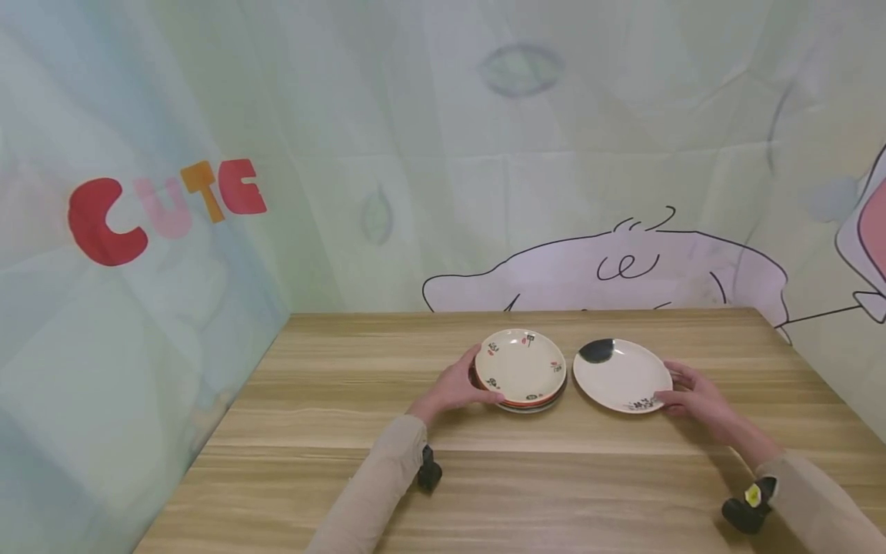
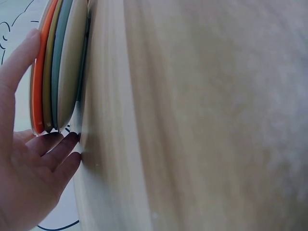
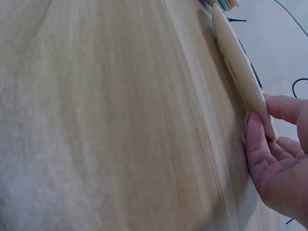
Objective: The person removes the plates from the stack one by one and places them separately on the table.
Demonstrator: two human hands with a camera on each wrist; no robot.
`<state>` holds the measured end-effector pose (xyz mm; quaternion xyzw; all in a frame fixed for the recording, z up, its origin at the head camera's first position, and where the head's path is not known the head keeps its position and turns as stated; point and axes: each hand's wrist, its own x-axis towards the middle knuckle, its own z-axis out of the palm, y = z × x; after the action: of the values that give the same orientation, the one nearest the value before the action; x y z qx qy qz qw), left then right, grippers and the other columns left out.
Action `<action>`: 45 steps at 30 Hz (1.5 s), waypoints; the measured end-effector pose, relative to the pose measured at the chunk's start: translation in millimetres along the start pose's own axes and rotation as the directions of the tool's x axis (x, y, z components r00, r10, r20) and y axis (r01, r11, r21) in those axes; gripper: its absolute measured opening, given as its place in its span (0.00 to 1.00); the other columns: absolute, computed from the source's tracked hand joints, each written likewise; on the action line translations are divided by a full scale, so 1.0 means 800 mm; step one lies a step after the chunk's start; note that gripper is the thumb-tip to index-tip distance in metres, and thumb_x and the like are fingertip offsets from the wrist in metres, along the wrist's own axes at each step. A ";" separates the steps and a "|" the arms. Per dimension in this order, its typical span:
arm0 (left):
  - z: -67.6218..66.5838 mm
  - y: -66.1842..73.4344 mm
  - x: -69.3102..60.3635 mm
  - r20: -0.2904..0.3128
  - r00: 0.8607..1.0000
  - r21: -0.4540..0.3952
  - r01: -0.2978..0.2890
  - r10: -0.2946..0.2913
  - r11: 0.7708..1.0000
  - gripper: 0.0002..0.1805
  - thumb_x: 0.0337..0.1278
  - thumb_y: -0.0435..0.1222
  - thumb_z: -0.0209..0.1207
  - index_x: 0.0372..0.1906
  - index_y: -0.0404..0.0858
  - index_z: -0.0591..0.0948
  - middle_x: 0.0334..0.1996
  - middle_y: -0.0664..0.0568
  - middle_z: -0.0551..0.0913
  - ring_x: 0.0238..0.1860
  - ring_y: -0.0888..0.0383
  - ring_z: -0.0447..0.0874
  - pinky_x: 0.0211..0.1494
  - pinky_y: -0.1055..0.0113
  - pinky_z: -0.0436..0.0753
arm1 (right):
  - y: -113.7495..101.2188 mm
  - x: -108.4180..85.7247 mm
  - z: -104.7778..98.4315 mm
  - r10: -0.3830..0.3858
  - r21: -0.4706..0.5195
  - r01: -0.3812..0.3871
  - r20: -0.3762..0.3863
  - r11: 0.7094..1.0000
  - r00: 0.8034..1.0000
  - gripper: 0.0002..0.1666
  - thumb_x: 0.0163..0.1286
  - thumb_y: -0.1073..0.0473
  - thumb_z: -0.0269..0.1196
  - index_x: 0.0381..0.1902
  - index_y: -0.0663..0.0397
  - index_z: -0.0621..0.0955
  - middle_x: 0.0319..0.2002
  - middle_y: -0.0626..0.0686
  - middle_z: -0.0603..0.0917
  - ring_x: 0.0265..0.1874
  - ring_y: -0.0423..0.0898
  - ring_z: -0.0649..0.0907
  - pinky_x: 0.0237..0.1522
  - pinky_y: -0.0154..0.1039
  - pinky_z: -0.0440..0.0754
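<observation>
A stack of several round plates [image 1: 521, 368] stands near the middle of the table, its top plate cream with small printed motifs along the rim. Orange, mustard and teal plate edges [image 2: 55, 72] show below it in the left wrist view. My left hand [image 1: 460, 385] holds the stack by its left side, thumb along the rim and fingers low beside it. To the right, a white oval-looking plate [image 1: 623, 381] bears a dark patch and a small floral print. My right hand [image 1: 695, 396] pinches its right rim, with fingers above and below the edge.
The wood-grain table [image 1: 346, 477] reaches back to a printed cloth backdrop [image 1: 415, 192]. A narrow gap lies between the stack and the white plate. Dark wrist-worn devices [image 1: 751, 504] sit at both sleeves.
</observation>
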<state>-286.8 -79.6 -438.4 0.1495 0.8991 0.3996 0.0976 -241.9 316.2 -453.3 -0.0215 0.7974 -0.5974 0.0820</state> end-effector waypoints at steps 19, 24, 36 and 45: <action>0.000 0.001 -0.001 0.005 1.000 -0.016 0.011 -0.011 1.000 0.59 0.32 0.53 0.71 0.71 0.43 0.50 0.67 0.46 0.58 0.67 0.50 0.56 0.67 0.54 0.57 | 0.003 0.001 -0.001 0.015 -0.127 -0.021 -0.044 0.992 0.999 0.44 0.59 0.64 0.62 0.65 0.76 0.51 0.56 0.77 0.62 0.31 0.35 0.77 0.33 0.34 0.82; 0.001 0.000 0.000 0.003 1.000 -0.013 0.006 -0.006 1.000 0.59 0.32 0.53 0.71 0.71 0.43 0.50 0.67 0.45 0.58 0.67 0.49 0.56 0.67 0.53 0.57 | 0.004 0.001 -0.002 0.012 -0.143 -0.019 -0.046 0.989 0.999 0.44 0.59 0.64 0.62 0.64 0.77 0.51 0.54 0.77 0.63 0.31 0.36 0.77 0.32 0.35 0.82; 0.001 -0.004 0.003 -0.004 1.000 -0.006 0.000 0.000 1.000 0.61 0.30 0.54 0.71 0.71 0.43 0.49 0.67 0.44 0.58 0.67 0.49 0.56 0.67 0.53 0.58 | -0.014 0.004 -0.015 -0.044 -0.283 0.020 -0.079 0.959 0.996 0.45 0.59 0.61 0.62 0.64 0.78 0.51 0.50 0.77 0.65 0.28 0.39 0.77 0.27 0.34 0.80; 0.002 -0.004 0.002 0.001 1.000 -0.002 0.014 -0.014 1.000 0.61 0.31 0.55 0.70 0.71 0.43 0.49 0.67 0.45 0.58 0.66 0.49 0.56 0.67 0.53 0.58 | -0.037 0.015 -0.002 -0.119 -0.341 0.099 -0.040 0.935 0.992 0.43 0.63 0.56 0.60 0.65 0.73 0.53 0.53 0.73 0.69 0.45 0.61 0.76 0.30 0.34 0.80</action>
<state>-288.8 -79.9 -442.2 0.1433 0.8997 0.3999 0.1008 -255.9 307.7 -425.8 -0.0616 0.8878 -0.4556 0.0200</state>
